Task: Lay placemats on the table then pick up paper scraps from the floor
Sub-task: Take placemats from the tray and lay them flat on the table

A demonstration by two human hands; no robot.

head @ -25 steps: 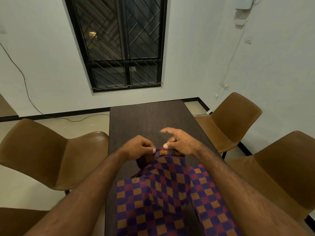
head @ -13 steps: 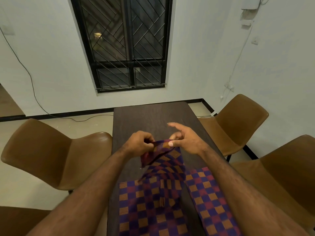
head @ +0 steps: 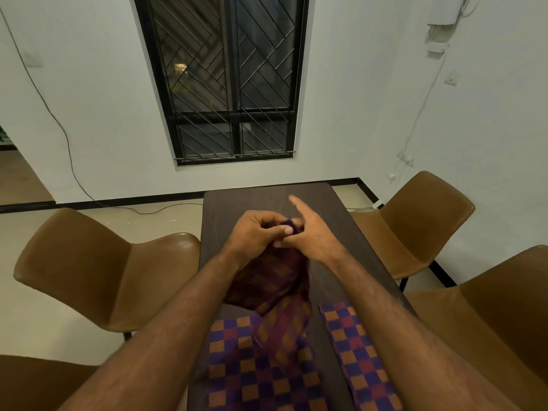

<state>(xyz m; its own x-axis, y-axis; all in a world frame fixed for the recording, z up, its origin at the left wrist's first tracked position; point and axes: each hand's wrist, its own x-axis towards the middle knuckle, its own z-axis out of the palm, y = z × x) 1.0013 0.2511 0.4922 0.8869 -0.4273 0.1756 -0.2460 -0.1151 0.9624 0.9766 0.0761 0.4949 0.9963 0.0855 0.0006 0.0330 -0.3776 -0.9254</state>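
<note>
A checked placemat (head: pixel 275 286) in purple, orange and red hangs lifted above the dark table (head: pixel 267 200), bunched and showing its darker underside. My left hand (head: pixel 258 232) grips its top edge with curled fingers and thumb. My right hand (head: pixel 308 232) pinches the same edge beside it, with the index finger stretched forward. Two more checked placemats lie flat near the table's front: one (head: pixel 255 378) under the lifted cloth, another (head: pixel 358 351) to the right, partly under my right forearm. No paper scraps are clearly visible on the floor.
Brown chairs flank the table: one on the left (head: pixel 98 271), two on the right (head: pixel 421 229) (head: pixel 498 321), and one at the lower left (head: pixel 35 384). A barred window (head: pixel 225 78) is in the far wall. A cable (head: pixel 166 209) runs along the floor.
Both hands have lifted the placemat's edge higher and farther over the table. The cloth has bunched up and folded over, showing its darker side, and the camera has tilted up a little.
</note>
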